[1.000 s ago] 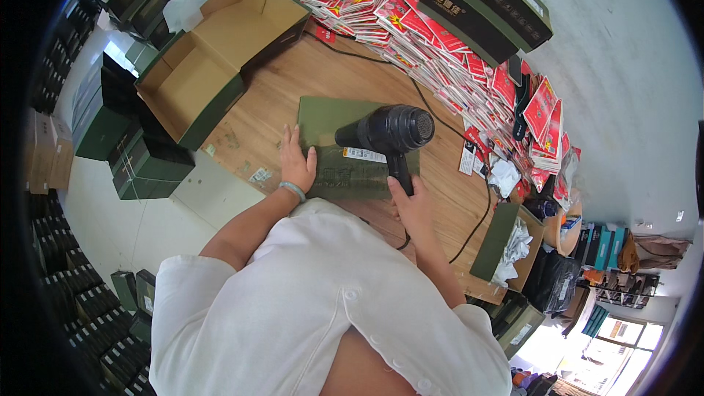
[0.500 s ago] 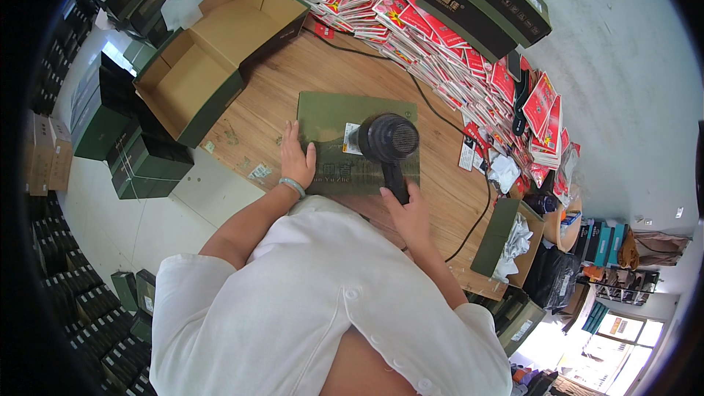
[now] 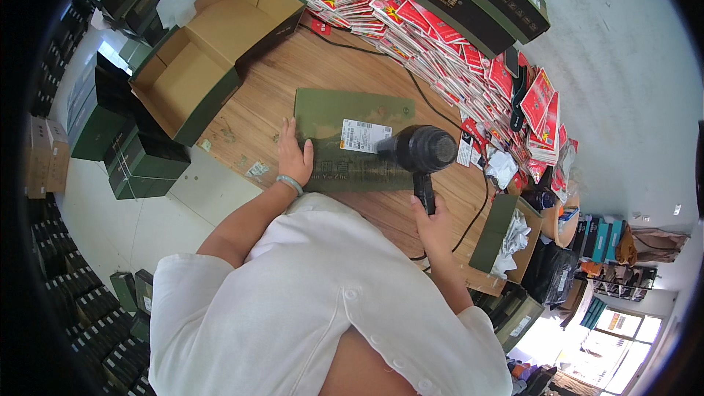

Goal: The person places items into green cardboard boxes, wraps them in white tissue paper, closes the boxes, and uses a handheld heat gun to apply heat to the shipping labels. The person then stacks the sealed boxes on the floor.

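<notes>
A flat dark green cardboard lid (image 3: pixel 330 114) lies on the wooden table in front of me, with a white printed label (image 3: pixel 364 136) stuck near its middle. My left hand (image 3: pixel 295 158) rests against the lid's left side, fingers stretched out and holding nothing; a pale bangle (image 3: pixel 290 184) circles that wrist. In my right hand (image 3: pixel 435 226) is the handle of a black hair dryer (image 3: pixel 419 150), the fingers wrapped round it. The dryer is raised over the lid's right edge, its nozzle pointing left toward the label.
An open green box with brown insides (image 3: pixel 187 77) stands at the table's left. Red-and-white packets (image 3: pixel 440 40) are heaped along the far edge, with green boxes (image 3: pixel 466 15) on them. A black cord (image 3: pixel 422 92) crosses the table (image 3: pixel 271 88). At right sits a box of crumpled paper (image 3: pixel 499 231).
My right hand has moved the hair dryer to the right, off the label, which now shows fully. The nozzle has turned toward the left. My left hand has stayed on the lid.
</notes>
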A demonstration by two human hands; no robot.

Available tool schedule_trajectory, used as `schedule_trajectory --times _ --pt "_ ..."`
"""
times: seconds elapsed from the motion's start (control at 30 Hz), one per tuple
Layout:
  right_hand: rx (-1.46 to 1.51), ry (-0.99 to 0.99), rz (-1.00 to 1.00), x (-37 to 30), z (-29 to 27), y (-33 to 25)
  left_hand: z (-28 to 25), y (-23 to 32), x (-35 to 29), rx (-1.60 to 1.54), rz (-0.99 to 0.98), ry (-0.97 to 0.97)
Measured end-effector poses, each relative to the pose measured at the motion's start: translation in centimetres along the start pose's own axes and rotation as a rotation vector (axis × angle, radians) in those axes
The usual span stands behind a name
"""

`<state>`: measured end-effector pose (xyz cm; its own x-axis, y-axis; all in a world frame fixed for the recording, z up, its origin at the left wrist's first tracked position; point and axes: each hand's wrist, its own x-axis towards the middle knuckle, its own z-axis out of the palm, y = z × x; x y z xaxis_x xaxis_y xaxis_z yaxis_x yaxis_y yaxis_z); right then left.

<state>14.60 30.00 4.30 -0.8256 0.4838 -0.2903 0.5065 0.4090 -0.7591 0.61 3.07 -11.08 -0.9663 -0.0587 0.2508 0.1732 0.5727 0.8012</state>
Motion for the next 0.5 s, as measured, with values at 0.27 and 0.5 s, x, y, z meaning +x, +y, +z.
schedule_trajectory --times 0.27,0.5 --pt "-0.010 -0.050 0.059 1.7 -1.5 -0.6 -0.1 0.2 0.1 0.023 -0.012 -0.015" --pt "-0.079 -0.074 0.078 3.2 -2.1 -1.1 0.1 -0.1 0.0 0.029 -0.001 -0.003"
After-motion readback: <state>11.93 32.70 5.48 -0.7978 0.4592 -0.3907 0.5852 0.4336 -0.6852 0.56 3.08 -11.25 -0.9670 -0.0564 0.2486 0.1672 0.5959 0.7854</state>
